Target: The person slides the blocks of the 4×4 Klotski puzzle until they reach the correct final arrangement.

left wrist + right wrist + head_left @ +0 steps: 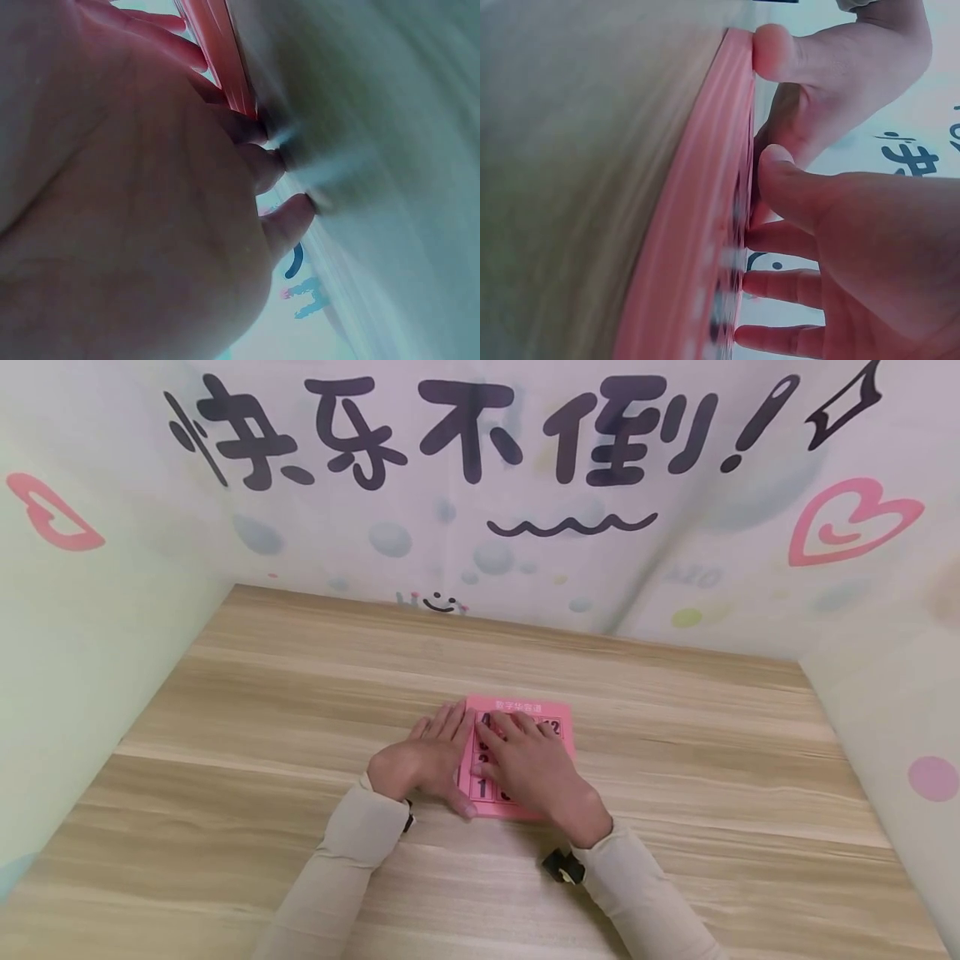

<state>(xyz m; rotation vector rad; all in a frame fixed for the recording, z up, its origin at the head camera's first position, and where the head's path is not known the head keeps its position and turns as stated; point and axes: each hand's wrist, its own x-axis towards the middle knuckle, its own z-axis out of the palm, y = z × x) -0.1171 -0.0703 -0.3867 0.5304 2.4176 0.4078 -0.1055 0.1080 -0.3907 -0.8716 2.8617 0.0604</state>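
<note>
A pink number slide puzzle (557, 707) lies flat on the wooden table, its tiles printed with dark numbers such as 1 and 12. Along its left edge rests my left hand (429, 763), fingers extended toward the far side and the thumb at the near left corner. My right hand (534, 770) is spread over the tiles and covers many of them. In the right wrist view, its fingertips (754, 283) touch the puzzle's top face from above. The left wrist view shows the left fingertips (300, 206) down at the tabletop beside the pink frame (219, 52).
The wood-grain table (225, 827) extends around the puzzle on all sides. Behind it hangs a white backdrop (420, 510) with large black characters and pink hearts. Pale walls stand at the left and right. A small black object (562, 866) is at the right wrist.
</note>
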